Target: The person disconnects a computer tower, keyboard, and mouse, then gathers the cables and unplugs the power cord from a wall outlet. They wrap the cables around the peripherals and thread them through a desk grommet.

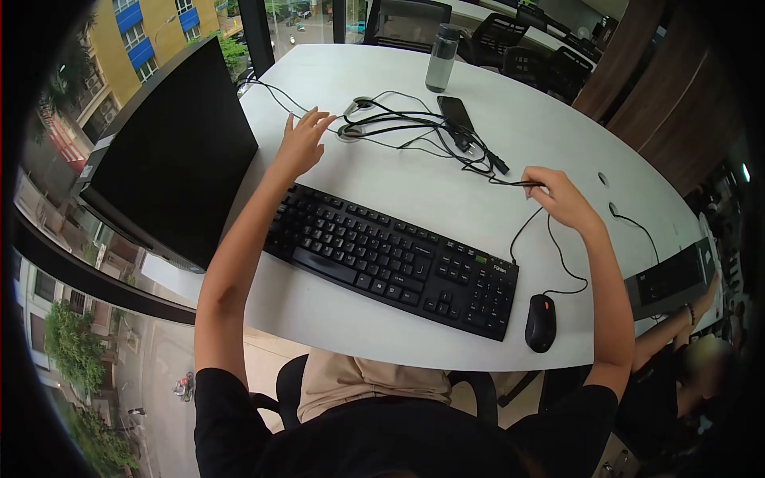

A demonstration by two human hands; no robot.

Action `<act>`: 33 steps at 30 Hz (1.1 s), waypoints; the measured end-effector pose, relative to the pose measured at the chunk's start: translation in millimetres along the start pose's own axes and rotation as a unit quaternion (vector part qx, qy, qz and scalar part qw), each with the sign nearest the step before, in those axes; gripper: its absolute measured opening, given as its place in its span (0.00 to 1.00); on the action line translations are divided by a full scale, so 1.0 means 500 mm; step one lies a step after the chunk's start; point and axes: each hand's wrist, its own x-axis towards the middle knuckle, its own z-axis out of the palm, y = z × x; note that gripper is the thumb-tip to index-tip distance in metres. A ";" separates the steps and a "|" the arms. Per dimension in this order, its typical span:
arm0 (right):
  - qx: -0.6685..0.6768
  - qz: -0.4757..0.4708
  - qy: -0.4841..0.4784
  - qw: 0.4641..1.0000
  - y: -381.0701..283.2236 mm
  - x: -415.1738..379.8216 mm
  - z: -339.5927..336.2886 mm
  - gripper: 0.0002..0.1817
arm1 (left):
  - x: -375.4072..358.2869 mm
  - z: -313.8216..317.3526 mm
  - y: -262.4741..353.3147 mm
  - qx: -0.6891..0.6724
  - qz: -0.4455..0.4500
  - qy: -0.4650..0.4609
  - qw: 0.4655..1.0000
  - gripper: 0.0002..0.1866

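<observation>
My right hand (558,195) pinches thin black cables (516,182) above the right end of the black keyboard (390,263). From below that hand, one cord runs down to the keyboard and another to the black mouse (542,323). Fingers spread, my left hand (305,143) hovers over the desk between the monitor (171,159) and a tangle of black power cables (398,121). Its fingertips reach close to a thin cord near the grommet holes (349,132). A plug (464,145) and a cable connector (498,163) lie at the tangle's right end.
A black phone (456,114) lies beside the tangle, with a clear water bottle (442,60) behind it. On the right, another person's arm (677,331) is at a dark grey device (673,277). Chairs (410,24) stand beyond the white desk (550,135).
</observation>
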 end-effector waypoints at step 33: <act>0.285 0.533 0.400 0.689 0.779 0.065 -0.033 0.18 | 0.177 0.158 -0.189 -0.184 -0.194 0.010 0.964 0.39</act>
